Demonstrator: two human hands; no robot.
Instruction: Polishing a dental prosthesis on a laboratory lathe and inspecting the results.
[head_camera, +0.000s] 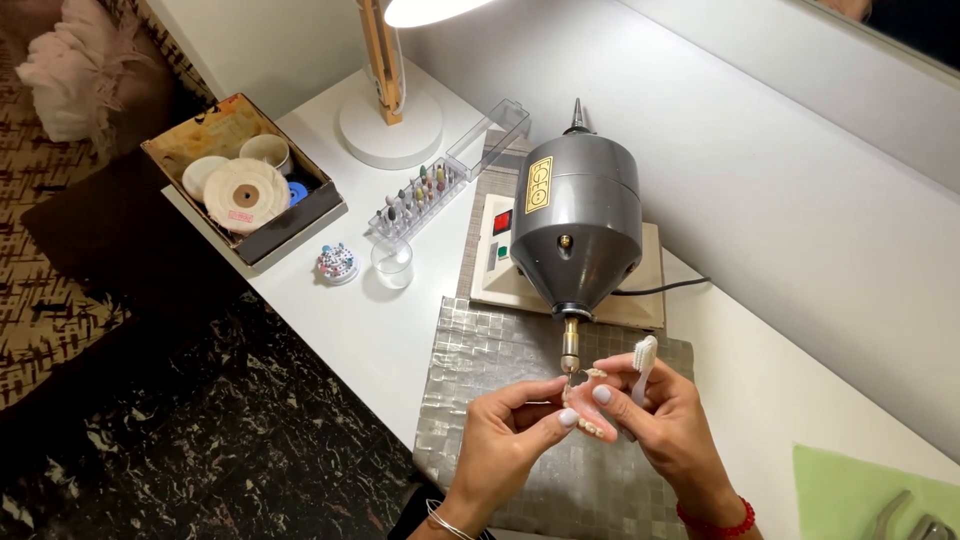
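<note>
Closest to the lens, at lower centre of the frame: left hand (505, 432), fingers curled shut in a pinch on a pink denture with pale teeth (592, 412), silver bangle at the wrist. Right hand (665, 425) beside it, red bead bracelet at the wrist, fingers closed on the same pink denture from the other side, with a white toothbrush-like brush (644, 362) tucked against the palm and standing up behind the fingers. Denture held in the air between both hands, pressed up against the small bur on the brass-coloured spindle (570, 352) of a dark grey bell-shaped bench motor (577, 228) at centre frame. Beneath, a silvery checked mat (500, 345) on a white worktop (385, 330).

Judged from this: trimming under way, denture at the bur, not set down; how much surface is already worked and how much remains, impossible to say.

Upper left: open cardboard box with round white buffing wheels (244, 178), clear rack of small coloured burs (420, 196), small clear glass cup (392, 262), white lamp base (390, 130).

Hard to make out: contact point of bur and denture, masked by fingertips; whether the spindle turns. Cut off at lower right: green cloth (860, 495) with metal pliers (905, 518).
</note>
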